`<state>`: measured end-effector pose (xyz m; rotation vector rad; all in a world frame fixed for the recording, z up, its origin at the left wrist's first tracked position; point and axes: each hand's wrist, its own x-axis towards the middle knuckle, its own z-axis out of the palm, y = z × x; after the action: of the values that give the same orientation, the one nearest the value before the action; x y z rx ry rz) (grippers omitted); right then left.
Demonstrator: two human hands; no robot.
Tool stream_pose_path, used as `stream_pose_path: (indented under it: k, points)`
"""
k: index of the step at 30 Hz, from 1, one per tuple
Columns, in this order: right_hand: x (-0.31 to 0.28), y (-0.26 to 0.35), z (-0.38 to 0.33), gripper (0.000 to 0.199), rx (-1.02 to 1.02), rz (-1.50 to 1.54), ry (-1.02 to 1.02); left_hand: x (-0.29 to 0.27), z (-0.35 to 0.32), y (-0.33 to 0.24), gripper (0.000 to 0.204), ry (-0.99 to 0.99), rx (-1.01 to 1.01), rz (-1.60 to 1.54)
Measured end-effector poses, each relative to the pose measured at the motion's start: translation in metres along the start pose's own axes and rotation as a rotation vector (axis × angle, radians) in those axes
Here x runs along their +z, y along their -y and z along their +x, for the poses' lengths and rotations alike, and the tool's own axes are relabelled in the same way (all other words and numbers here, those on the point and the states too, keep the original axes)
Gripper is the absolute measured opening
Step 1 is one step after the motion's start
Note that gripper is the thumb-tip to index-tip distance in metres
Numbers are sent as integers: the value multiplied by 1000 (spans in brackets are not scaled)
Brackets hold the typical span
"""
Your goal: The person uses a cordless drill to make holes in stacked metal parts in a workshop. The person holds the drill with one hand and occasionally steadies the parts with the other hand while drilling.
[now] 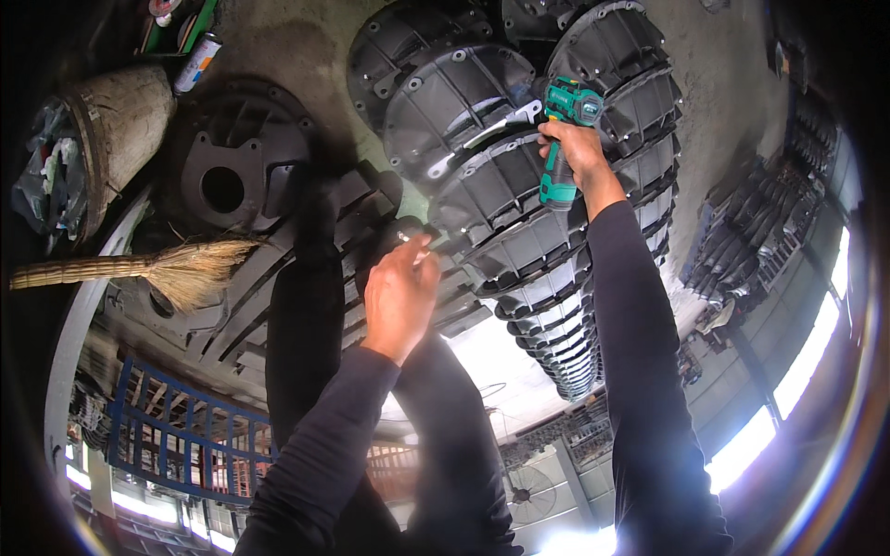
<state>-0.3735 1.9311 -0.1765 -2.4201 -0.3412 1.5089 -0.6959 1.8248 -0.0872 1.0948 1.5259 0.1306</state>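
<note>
The right hand (577, 148) is closed around the grip of a green drill (564, 139), holding it upright with its head at the top. The drill's nose points left, at a bright metal bracket (496, 125) lying on a black ribbed casting (454, 102). That casting tops a long stack of like castings (547, 269) that runs away toward the lower middle of the view.

The left hand (400, 295) is raised near the picture's centre, seen from the back, fingers (417, 255) drawn narrow and pinched on something small and pale at their tips; what it is cannot be told. It sits just beside the left edge of the stack, well apart from the drill.

Both arms wear dark long sleeves (640, 371).

To the left lies a black flanged plate (236, 171) with a round hole, and below it a straw broom (139, 269) with its brush end pointing right. A woven basket (116, 120) holding rags stands at the far left, with a spray can (197, 63) above it. A blue metal frame (176, 435) shows at lower left, and dark racks (769, 232) of parts at right.
</note>
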Motion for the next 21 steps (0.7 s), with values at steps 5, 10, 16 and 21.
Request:
stream_pose_path:
  k: [5,10,16,21]
  points:
    - [-3,16,2,15,20,-88,11,-7,2,-7,33,39,-82,-40]
    - [3,27,-3,18,-55,-329,-47,-8,4,-12,34,12,-51,-95]
    - [-3,32,2,17,-36,-281,-16,-11,8,-16,35,7,-47,-90]
    - [-3,32,4,17,-10,-291,-25,-11,8,-18,36,27,-88,-130]
